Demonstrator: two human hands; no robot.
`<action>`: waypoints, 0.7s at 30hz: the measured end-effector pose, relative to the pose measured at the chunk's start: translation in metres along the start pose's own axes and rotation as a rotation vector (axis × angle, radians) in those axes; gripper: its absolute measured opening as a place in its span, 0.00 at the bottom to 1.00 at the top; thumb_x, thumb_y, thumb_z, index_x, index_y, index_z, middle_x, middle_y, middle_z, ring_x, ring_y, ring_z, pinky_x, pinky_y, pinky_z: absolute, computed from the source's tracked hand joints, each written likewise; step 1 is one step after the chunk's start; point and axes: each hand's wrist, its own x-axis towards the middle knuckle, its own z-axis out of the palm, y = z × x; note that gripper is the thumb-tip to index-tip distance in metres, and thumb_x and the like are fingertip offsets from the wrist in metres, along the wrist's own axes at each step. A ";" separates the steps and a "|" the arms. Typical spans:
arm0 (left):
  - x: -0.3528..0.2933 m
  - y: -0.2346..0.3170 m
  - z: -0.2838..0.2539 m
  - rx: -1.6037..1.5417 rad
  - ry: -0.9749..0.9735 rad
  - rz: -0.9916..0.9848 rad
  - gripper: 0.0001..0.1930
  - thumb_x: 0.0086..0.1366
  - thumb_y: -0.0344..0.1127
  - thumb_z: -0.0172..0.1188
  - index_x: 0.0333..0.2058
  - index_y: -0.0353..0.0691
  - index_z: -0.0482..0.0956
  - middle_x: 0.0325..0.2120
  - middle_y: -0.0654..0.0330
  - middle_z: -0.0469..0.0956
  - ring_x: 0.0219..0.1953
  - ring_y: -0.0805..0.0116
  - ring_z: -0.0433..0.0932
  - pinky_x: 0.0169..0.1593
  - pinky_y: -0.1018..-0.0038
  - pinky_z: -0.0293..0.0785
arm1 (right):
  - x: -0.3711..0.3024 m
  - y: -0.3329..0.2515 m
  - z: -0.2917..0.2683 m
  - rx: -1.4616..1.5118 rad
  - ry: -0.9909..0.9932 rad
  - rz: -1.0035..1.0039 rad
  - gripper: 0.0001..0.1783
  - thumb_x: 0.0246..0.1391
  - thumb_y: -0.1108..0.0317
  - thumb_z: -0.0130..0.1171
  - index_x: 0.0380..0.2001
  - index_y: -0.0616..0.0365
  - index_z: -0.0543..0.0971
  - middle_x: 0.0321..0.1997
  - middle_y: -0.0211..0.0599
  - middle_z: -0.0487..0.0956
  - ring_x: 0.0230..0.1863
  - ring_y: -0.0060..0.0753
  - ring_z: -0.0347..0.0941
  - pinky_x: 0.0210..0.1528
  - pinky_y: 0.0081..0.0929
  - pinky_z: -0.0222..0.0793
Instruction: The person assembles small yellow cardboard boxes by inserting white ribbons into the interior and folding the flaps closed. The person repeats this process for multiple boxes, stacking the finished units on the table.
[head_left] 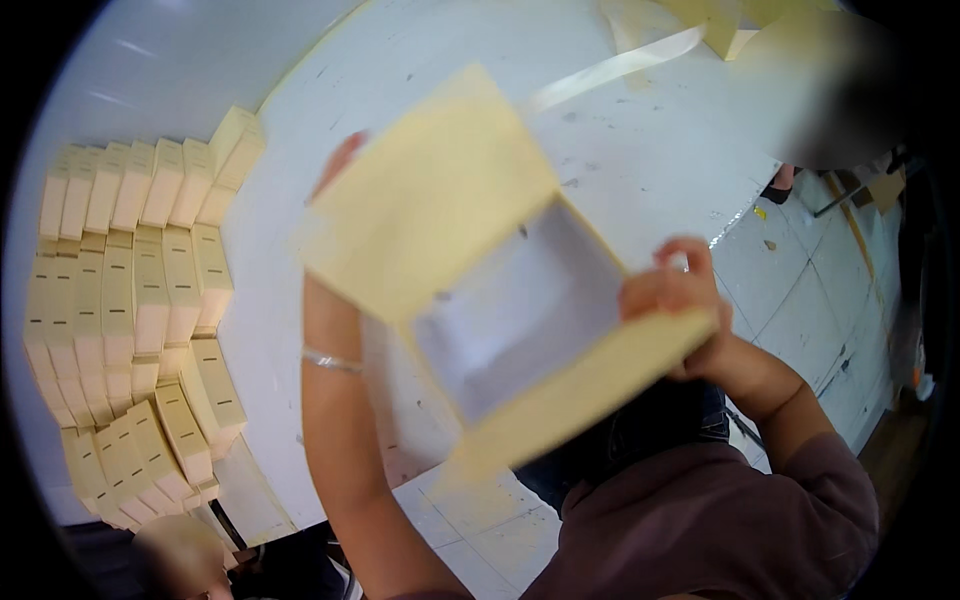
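Observation:
A pale yellow cardboard box [470, 225] with a whitish-grey inside is held tilted in front of me, its two broad cover panels spread apart. My left hand [345, 163] is at the far-left panel and mostly hidden behind it; only part of the fingers shows past its edge. A silvery bracelet [332, 361] circles that wrist. At the box's right side, my right hand [690, 292] grips the corner by the nearer panel, fingers bent over the edge. Two small dark marks show along the fold of the larger panel.
Stacked pale yellow boxes [130, 290] stand in rows on the left of the white table [400, 60]. A whitish strip [620, 68] and yellow pieces [735, 35] lie at the far side. Other people are at the upper right and lower left. Tiled floor [800, 290] shows at right.

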 end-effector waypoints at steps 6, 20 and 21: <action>-0.065 0.019 0.025 0.601 -0.069 0.491 0.24 0.58 0.40 0.50 0.51 0.35 0.61 0.36 0.59 0.69 0.39 0.70 0.66 0.46 0.73 0.62 | 0.043 0.047 -0.002 -0.166 0.470 0.242 0.09 0.51 0.81 0.40 0.35 0.62 0.68 0.27 0.38 0.70 0.22 0.36 0.68 0.33 0.24 0.62; -0.041 -0.035 0.098 0.690 -0.128 0.416 0.13 0.59 0.34 0.56 0.40 0.32 0.73 0.32 0.62 0.76 0.36 0.78 0.70 0.40 0.81 0.66 | 0.008 0.032 -0.009 -0.027 0.206 0.123 0.06 0.47 0.80 0.47 0.31 0.66 0.67 0.45 0.52 0.72 0.35 0.42 0.70 0.35 0.32 0.67; -0.040 -0.033 0.106 0.559 -0.108 0.405 0.12 0.60 0.34 0.55 0.39 0.32 0.73 0.32 0.62 0.76 0.34 0.79 0.70 0.39 0.81 0.66 | 0.009 0.022 -0.001 -0.049 0.157 0.099 0.08 0.43 0.80 0.50 0.30 0.66 0.68 0.46 0.53 0.71 0.34 0.45 0.69 0.35 0.33 0.67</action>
